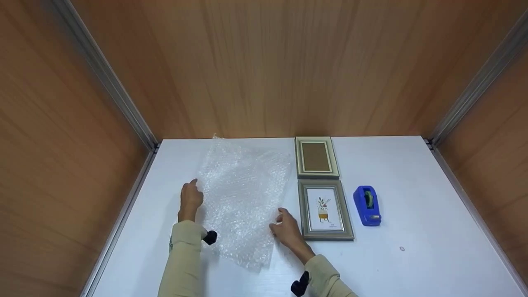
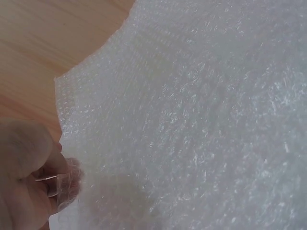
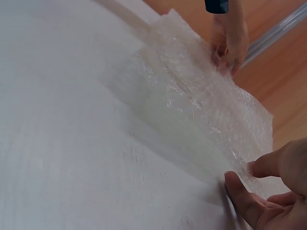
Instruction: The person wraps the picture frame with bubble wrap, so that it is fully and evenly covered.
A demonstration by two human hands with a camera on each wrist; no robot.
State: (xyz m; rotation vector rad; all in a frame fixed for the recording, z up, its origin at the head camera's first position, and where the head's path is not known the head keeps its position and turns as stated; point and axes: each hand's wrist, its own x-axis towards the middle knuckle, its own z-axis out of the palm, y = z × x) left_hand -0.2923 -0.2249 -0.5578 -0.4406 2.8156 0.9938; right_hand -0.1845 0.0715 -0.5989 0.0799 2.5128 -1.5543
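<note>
A clear sheet of bubble wrap [image 1: 243, 194] spreads over the left half of the white table, its upper end near the back panel. On its left edge, my left hand [image 1: 192, 200] pinches the film; the left wrist view shows a small fold of wrap between the fingers [image 2: 55, 160]. My right hand [image 1: 288, 231] holds the lower right edge between thumb and fingers. Seen from the right wrist, the sheet [image 3: 201, 105] is partly raised off the table between both hands.
Right of the wrap, a grey picture frame [image 1: 347, 214] with a plant print lies below a pale gold frame [image 1: 300, 159]. Farther right stands a blue tape dispenser [image 1: 365, 212]. Wooden panels [image 1: 264, 70] enclose the white table [image 1: 433, 198] at the back and sides.
</note>
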